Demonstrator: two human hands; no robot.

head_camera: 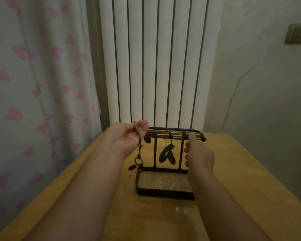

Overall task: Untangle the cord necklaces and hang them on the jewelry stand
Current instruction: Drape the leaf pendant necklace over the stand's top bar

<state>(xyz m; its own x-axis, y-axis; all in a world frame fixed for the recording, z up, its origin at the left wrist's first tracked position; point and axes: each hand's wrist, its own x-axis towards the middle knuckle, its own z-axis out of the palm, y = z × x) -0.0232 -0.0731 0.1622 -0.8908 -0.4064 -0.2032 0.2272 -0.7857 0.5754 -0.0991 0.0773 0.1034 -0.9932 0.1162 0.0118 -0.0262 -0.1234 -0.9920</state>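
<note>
1. Stand (154,153): black metal frame, upright on the wooden tabletop (241,171). Its tray base, with a wood-grain floor, is on the side nearest me.
2. Cords (174,133): brown, laid lengthwise along the stand's top rails, from its left end to its right end.
3. Pendants (166,155): a pair of dark ovals hanging inside the stand, between its two uprights and above the tray.
4. Oval (147,140): one more dark pendant, just under the stand's top left corner.
5. Left grip (127,137): raised at the stand's top left end with the palm turned toward me. Thumb and fingertips pinch the necklace, so the grip is narrow and holding.
6. Necklace (139,145): a dark cord hanging straight down from my left grip, just left of the stand. A ring (138,160) and a red bead (132,167) sit at its lower end, beside the tray's far left corner. I cannot tell whether they touch the stand.
7. Right grip (199,154): at the stand's right end with the back of the hand toward me and the fingers curled. One fingertip reaches up to the cords on the top rails. I cannot tell whether it holds a cord.
8. Radiator (156,58): white, ribbed, directly behind the stand.
9. Curtain (33,75): pale with pink hearts, left of the stand.
</note>
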